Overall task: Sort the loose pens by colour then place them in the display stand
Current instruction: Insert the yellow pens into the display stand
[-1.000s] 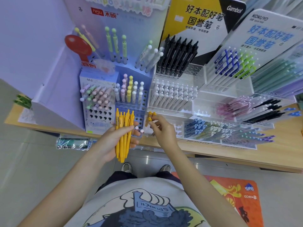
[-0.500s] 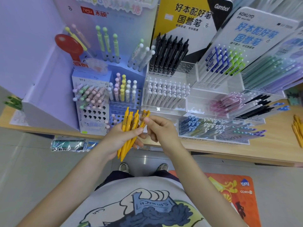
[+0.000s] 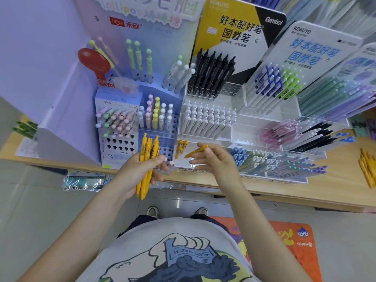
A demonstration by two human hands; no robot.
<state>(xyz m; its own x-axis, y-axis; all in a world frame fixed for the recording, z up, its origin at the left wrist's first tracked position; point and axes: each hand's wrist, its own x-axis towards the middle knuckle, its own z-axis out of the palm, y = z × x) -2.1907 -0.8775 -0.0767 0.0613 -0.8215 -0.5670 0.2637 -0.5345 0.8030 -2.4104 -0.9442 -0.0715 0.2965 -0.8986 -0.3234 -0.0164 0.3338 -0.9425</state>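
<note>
My left hand (image 3: 140, 169) grips a bundle of several yellow pens (image 3: 147, 159), held upright in front of the blue display stand (image 3: 122, 155). My right hand (image 3: 215, 161) pinches a single yellow pen (image 3: 196, 151) between thumb and fingers, tilted, just right of the bundle. A few yellow pens (image 3: 181, 148) stand in the front row of the clear display stand (image 3: 234, 137), right behind the single pen. More loose yellow pens (image 3: 367, 169) lie on the wooden shelf at the far right.
Clear tiers hold white, black, pink, blue and pastel pens. The blue stand carries pastel pens and has several bare holes (image 3: 120, 145). The wooden shelf edge (image 3: 264, 192) runs below my hands. Plastic-wrapped packs (image 3: 85, 181) hang under the shelf at left.
My right hand drew one yellow pen out of the left hand's bundle and moved right with it. The left hand's bundle stayed nearly where it was.
</note>
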